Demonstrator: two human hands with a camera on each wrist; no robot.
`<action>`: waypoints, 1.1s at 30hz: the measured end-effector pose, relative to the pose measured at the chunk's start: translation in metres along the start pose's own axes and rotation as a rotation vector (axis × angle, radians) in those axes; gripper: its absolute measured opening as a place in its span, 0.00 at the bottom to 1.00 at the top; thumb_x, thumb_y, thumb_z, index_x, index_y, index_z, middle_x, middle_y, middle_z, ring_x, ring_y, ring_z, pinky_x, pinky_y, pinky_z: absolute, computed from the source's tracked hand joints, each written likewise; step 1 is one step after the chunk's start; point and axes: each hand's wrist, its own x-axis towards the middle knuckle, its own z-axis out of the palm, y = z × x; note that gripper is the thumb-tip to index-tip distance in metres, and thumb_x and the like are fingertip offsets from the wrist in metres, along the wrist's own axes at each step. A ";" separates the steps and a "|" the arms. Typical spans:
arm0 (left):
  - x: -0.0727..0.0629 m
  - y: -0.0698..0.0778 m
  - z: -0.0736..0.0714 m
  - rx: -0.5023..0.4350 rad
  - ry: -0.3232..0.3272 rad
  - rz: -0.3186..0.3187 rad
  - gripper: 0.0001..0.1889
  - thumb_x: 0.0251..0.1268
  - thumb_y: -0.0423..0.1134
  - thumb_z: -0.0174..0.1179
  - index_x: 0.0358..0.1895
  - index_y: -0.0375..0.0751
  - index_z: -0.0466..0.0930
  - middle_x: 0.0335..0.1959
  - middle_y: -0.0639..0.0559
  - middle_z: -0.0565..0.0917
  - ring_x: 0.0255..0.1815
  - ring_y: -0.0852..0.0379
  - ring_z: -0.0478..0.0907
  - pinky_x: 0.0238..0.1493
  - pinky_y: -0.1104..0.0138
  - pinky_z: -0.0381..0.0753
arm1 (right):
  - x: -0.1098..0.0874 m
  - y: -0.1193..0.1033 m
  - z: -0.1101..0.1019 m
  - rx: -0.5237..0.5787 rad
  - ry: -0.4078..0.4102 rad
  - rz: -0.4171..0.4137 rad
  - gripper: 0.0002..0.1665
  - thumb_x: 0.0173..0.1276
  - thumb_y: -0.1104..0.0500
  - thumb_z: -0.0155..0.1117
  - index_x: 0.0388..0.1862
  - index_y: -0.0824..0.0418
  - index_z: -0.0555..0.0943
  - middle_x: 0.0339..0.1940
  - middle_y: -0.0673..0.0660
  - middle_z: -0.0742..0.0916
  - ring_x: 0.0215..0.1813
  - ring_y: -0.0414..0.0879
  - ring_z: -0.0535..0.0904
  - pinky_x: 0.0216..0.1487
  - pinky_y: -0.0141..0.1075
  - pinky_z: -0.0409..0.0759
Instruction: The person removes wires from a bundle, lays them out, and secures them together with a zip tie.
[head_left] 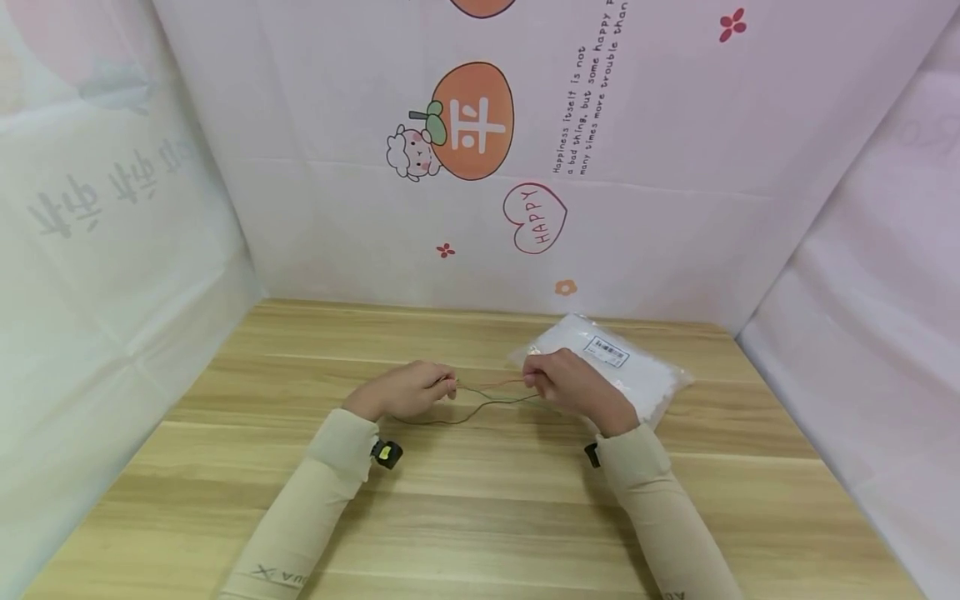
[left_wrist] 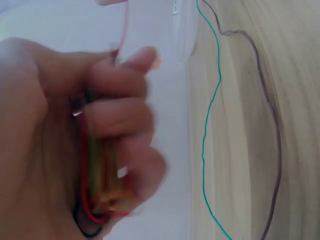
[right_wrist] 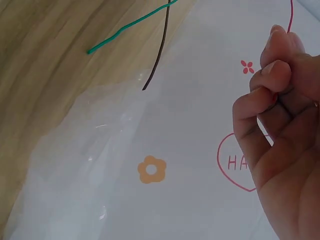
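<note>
Left hand (head_left: pixel 408 390) grips a blurred yellowish piece (left_wrist: pixel 107 202); right hand (head_left: pixel 573 383) pinches the red wire (head_left: pixel 498 384), strung between both, well in from the side edges. Green wire (left_wrist: pixel 205 145) and dark wire (left_wrist: pixel 278 150) hang loose. Packet (head_left: pixel 648 379) just beyond right hand, near far edge. Wood-grain table (head_left: pixel 480 533) runs wide between forearms; white sheets (head_left: pixel 337 208) on 3 sides.
</note>
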 end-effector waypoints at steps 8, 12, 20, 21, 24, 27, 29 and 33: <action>0.000 -0.002 0.003 -0.020 0.003 0.008 0.16 0.87 0.49 0.49 0.41 0.42 0.77 0.27 0.58 0.70 0.27 0.63 0.63 0.32 0.68 0.67 | 0.001 0.001 0.004 -0.042 -0.013 0.001 0.17 0.71 0.74 0.57 0.28 0.55 0.79 0.22 0.44 0.78 0.27 0.35 0.68 0.33 0.31 0.72; 0.000 -0.007 0.001 -0.002 0.025 -0.001 0.19 0.90 0.44 0.41 0.40 0.34 0.74 0.27 0.56 0.65 0.29 0.61 0.63 0.36 0.66 0.68 | 0.002 0.001 0.005 -0.048 -0.002 -0.023 0.17 0.66 0.76 0.57 0.28 0.56 0.79 0.22 0.44 0.77 0.27 0.35 0.69 0.33 0.31 0.72; -0.008 -0.018 -0.008 0.005 0.005 -0.035 0.20 0.90 0.44 0.40 0.41 0.33 0.74 0.28 0.55 0.68 0.30 0.60 0.66 0.39 0.64 0.71 | 0.000 0.008 0.001 -0.034 0.010 -0.052 0.16 0.69 0.74 0.59 0.28 0.55 0.80 0.22 0.44 0.78 0.26 0.34 0.68 0.33 0.30 0.72; -0.010 -0.020 -0.011 0.009 0.016 -0.048 0.20 0.90 0.44 0.40 0.40 0.34 0.74 0.28 0.55 0.68 0.30 0.59 0.66 0.38 0.64 0.71 | -0.001 0.011 0.000 -0.038 0.022 -0.038 0.17 0.69 0.75 0.59 0.27 0.55 0.80 0.21 0.44 0.77 0.26 0.35 0.67 0.33 0.31 0.71; -0.018 -0.028 -0.018 0.012 0.044 -0.091 0.18 0.89 0.41 0.40 0.35 0.40 0.72 0.27 0.54 0.69 0.28 0.58 0.66 0.35 0.64 0.70 | -0.009 0.020 -0.005 -0.046 0.051 0.012 0.19 0.66 0.78 0.56 0.25 0.55 0.78 0.21 0.44 0.76 0.25 0.35 0.64 0.33 0.32 0.69; -0.023 -0.032 -0.024 0.022 0.044 -0.097 0.18 0.89 0.40 0.41 0.32 0.42 0.69 0.26 0.53 0.69 0.28 0.58 0.65 0.35 0.64 0.70 | -0.013 0.028 -0.008 -0.040 0.048 0.038 0.20 0.64 0.79 0.53 0.25 0.55 0.78 0.21 0.44 0.75 0.25 0.35 0.63 0.34 0.32 0.68; -0.024 -0.034 -0.026 0.033 0.032 -0.072 0.18 0.89 0.41 0.41 0.33 0.41 0.70 0.27 0.54 0.70 0.29 0.59 0.66 0.36 0.64 0.71 | -0.015 0.031 -0.008 -0.021 0.029 0.046 0.20 0.66 0.78 0.53 0.26 0.56 0.79 0.20 0.44 0.75 0.24 0.34 0.64 0.34 0.32 0.69; -0.026 -0.040 -0.027 0.076 0.033 -0.024 0.18 0.89 0.39 0.43 0.35 0.38 0.73 0.27 0.55 0.71 0.28 0.60 0.66 0.37 0.64 0.71 | -0.014 0.033 -0.008 -0.005 0.011 0.075 0.19 0.74 0.75 0.55 0.28 0.56 0.81 0.18 0.43 0.74 0.22 0.33 0.64 0.35 0.32 0.71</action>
